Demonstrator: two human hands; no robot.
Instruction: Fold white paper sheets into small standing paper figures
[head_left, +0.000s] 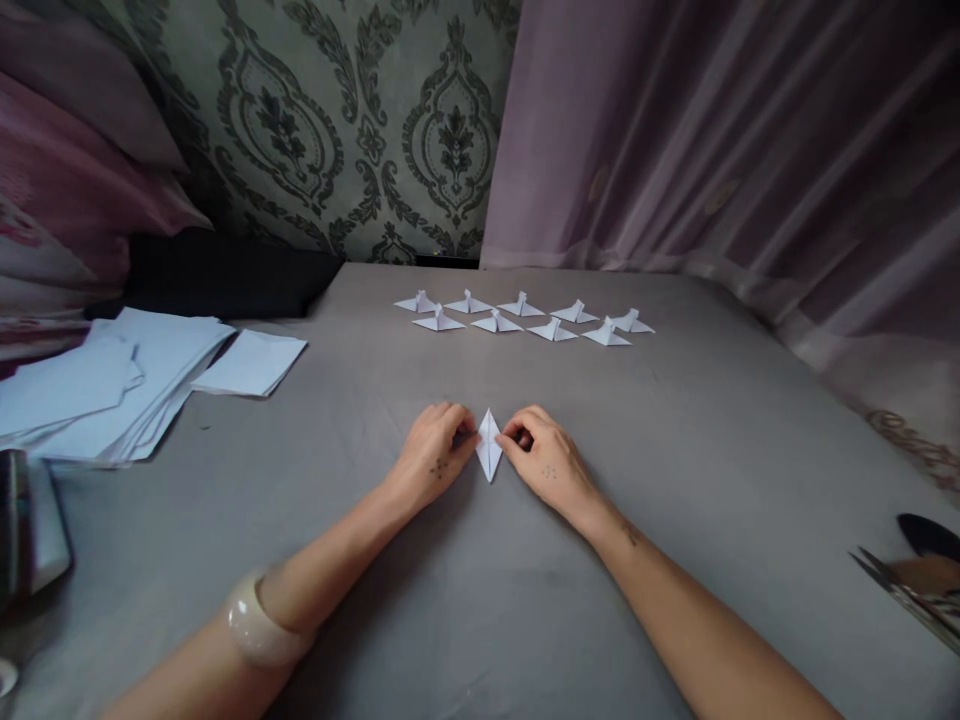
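Note:
A small white folded paper diamond point(489, 446), creased down its middle, is between my two hands over the grey tabletop point(465, 600). Thumb and finger of my left hand point(436, 447) pinch its left corner. At the opposite corner, my right hand point(546, 455) has it pinched the same way. One tip points away from me and the other toward me. Beyond the hands, several finished-looking white origami birds point(496, 322) stand in two rows.
Stacked white paper sheets point(161, 365) lie at the left, beside a smaller pile of paper squares point(253, 362). Scissors point(892, 585) rest at the right edge. Behind the table are a patterned wall point(367, 130), a purple curtain point(637, 130) and a black cloth point(225, 270).

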